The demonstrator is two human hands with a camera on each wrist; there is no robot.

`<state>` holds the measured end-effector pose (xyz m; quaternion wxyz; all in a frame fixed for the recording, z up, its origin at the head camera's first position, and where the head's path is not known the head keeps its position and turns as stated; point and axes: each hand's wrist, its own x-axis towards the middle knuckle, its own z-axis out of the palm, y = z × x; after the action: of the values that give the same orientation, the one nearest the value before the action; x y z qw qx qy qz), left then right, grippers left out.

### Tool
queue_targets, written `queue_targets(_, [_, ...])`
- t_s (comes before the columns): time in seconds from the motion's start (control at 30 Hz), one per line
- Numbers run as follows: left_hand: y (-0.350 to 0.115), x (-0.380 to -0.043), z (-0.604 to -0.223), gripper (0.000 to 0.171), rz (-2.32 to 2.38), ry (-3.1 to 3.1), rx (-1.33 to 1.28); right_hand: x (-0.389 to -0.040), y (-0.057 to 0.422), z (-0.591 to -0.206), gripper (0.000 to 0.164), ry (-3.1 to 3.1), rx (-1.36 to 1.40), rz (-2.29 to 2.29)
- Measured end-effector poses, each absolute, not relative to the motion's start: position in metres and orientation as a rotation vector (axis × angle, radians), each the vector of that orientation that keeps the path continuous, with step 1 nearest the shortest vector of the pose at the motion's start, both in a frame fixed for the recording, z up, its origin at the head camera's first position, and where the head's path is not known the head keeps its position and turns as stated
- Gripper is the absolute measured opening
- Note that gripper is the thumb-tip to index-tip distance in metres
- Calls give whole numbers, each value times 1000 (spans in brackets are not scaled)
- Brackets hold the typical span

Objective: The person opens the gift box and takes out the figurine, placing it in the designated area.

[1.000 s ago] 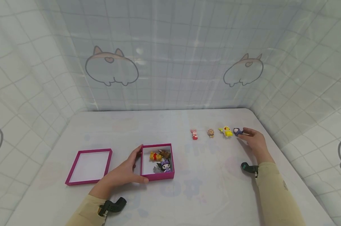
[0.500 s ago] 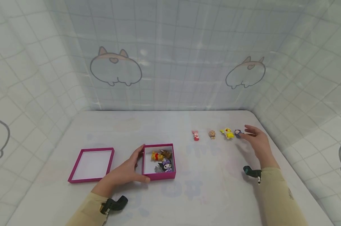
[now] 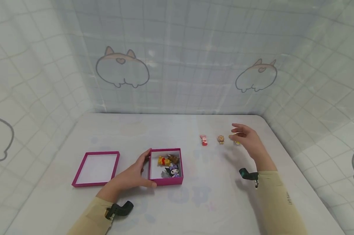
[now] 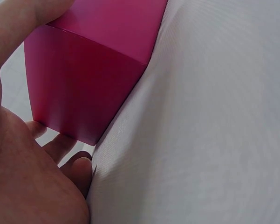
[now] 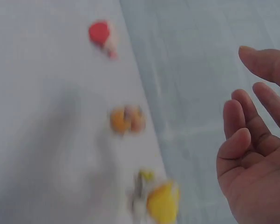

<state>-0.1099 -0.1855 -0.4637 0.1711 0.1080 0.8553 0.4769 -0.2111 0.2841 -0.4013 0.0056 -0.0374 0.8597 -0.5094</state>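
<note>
My left hand [image 3: 130,181] grips a magenta box [image 3: 166,182] at its left side, thumb at the front corner and fingers behind. Inside lie a Winnie the Pooh figurine [image 3: 163,161], a brown figurine [image 3: 173,159] and a black-and-purple Kuromi figurine [image 3: 173,171]. Above the table at the right, my right hand [image 3: 248,141] has spread, relaxed fingers with nothing seen between them in the right wrist view. It partly covers a yellow figurine [image 5: 163,203]. The small dark figurine is hidden from sight. To the left stand a lion-like tan figurine [image 3: 220,139] and a pink-and-red Piglet figurine [image 3: 204,140].
A magenta-rimmed lid [image 3: 116,166] with a white inside lies left of the box. The white-covered table [image 3: 153,130] is bordered by a grid-patterned curtain [image 3: 188,75] at the back and sides.
My right hand has moved left from the dark figurine to over the yellow one, and the dark figurine has gone out of sight. My left hand stays on the box.
</note>
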Motion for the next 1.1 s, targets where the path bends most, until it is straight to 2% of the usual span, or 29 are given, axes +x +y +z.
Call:
queue_targets(0.2, [-186, -110, -462, 133, 1364, 2413, 315, -210, 246, -388, 66, 2594, -289, -1586])
queue_targets(0.6, [-190, -103, -460, 132, 1391, 2410, 325, -211, 165, -373, 52, 2397, -567, -1588])
queue_targets(1.1, [-189, -97, -452, 131, 1349, 2427, 354, -177, 117, -377, 40, 2238, -861, -1391])
